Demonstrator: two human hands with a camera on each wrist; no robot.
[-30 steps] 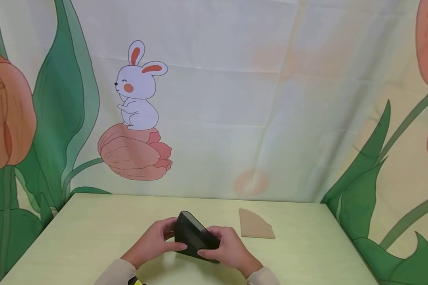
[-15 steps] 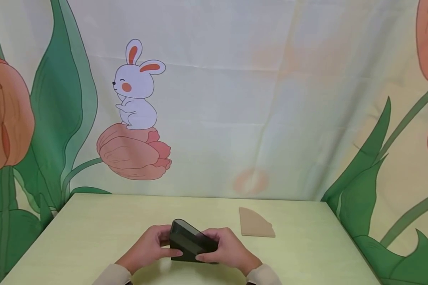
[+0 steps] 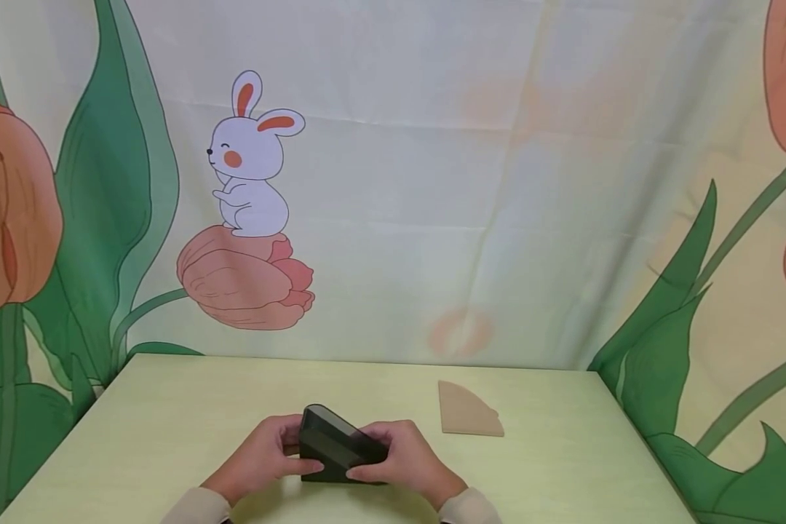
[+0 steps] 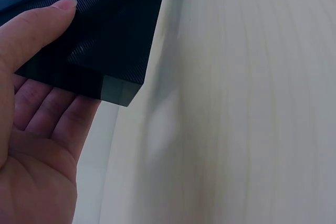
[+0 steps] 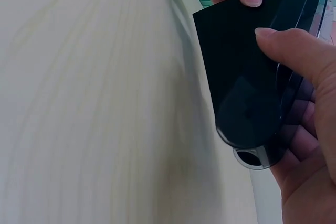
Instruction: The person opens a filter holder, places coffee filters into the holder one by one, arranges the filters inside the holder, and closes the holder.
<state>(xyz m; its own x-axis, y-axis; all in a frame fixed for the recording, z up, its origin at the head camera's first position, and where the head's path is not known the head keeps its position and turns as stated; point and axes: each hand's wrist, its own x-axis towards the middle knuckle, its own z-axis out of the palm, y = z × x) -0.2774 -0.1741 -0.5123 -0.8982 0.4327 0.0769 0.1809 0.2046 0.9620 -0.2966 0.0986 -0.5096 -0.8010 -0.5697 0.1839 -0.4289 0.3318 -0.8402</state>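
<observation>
Both hands hold a dark plastic case (image 3: pixel 330 437) with a see-through smoked part along its sloping upper edge, low over the near middle of the table. My left hand (image 3: pixel 258 455) grips its left end, thumb on the near face and fingers behind. In the left wrist view that thumb presses a ribbed face of the case (image 4: pixel 113 40). At the right end my right hand (image 3: pixel 409 458) grips it with the thumb across the front. The right wrist view shows a rounded dark corner of the case (image 5: pixel 249 114) and a clear curved piece below it. Some fingers are hidden behind the case.
A flat tan quarter-circle piece (image 3: pixel 468 411) with a small notch on its curved side lies on the pale table (image 3: pixel 550 451), right of the hands. Behind the table hangs a cloth backdrop (image 3: pixel 380 182) printed with a rabbit and tulips.
Both hands and the case have shifted a little left and lower. The case's bottom edge, slanted a second ago, now lies nearly level. The tan piece stays where it was.
</observation>
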